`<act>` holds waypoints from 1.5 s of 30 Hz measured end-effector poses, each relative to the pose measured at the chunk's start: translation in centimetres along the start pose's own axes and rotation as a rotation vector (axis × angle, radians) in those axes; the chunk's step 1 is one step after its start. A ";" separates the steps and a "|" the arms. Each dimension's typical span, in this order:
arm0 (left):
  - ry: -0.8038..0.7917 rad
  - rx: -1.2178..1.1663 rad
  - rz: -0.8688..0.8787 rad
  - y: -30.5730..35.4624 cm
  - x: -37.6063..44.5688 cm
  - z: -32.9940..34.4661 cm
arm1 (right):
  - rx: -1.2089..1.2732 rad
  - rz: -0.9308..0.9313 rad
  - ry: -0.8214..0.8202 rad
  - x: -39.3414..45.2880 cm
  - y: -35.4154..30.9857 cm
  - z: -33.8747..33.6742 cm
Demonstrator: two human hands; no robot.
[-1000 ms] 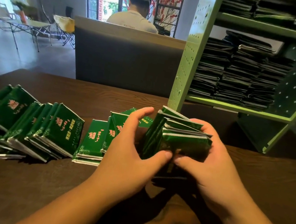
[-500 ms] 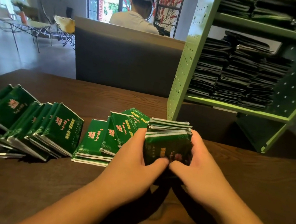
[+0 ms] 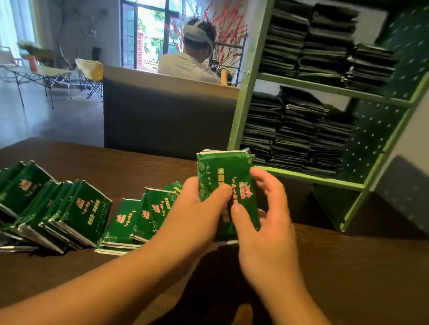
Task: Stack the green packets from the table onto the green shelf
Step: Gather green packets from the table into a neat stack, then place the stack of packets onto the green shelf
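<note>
A bundle of green packets [image 3: 223,172] with pink print is lifted off the dark wooden table [image 3: 357,281], its printed face tilted toward me. My left hand [image 3: 194,215] grips its left side with the thumb on the face. From the right, my right hand [image 3: 267,228] holds it, thumb on the face and fingers curled behind. More green packets [image 3: 83,209] lie in a leaning row across the table's left half. The green shelf [image 3: 316,179] stands at the back right, with several dark stacks of packets [image 3: 295,135] on two levels.
A grey partition [image 3: 164,116] stands behind the table, with a person in a white shirt [image 3: 188,66] seated beyond it. Folding chairs and a small table [image 3: 40,72] are far left. The shelf's perforated green side panel [image 3: 372,141] closes its right side.
Both hands have raised the bundle off the table and turned it so its printed face shows. The view has tilted up, showing more of the shelf.
</note>
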State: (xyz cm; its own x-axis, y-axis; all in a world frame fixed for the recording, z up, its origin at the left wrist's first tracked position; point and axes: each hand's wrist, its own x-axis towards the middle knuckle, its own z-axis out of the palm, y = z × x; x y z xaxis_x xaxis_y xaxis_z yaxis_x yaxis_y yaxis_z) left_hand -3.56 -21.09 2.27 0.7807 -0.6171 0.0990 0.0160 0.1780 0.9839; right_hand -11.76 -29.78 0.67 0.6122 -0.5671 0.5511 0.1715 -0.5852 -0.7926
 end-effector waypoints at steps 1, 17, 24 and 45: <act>-0.007 0.012 -0.016 0.9 0.1 0.7 | -0.071 -0.058 0.034 0.0 -0.6 -1.0; -0.271 -0.017 -0.298 12.3 3.0 11.2 | -0.800 -0.800 0.177 4.4 -4.1 -13.5; -0.389 0.042 -0.289 15.9 3.6 12.7 | -0.944 -0.801 0.310 7.8 -6.4 -16.5; -0.379 0.160 -0.259 17.3 5.5 7.2 | -1.077 -0.607 0.367 24.8 -7.7 -21.0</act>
State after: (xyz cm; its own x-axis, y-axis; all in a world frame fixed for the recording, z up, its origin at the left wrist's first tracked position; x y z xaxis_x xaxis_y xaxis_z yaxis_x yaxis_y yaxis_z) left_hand -3.44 -26.93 20.95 0.4805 -0.8666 -0.1345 0.0605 -0.1203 0.9909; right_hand -14.15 -51.51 25.97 0.3790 -0.0722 0.9226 -0.4648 -0.8769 0.1223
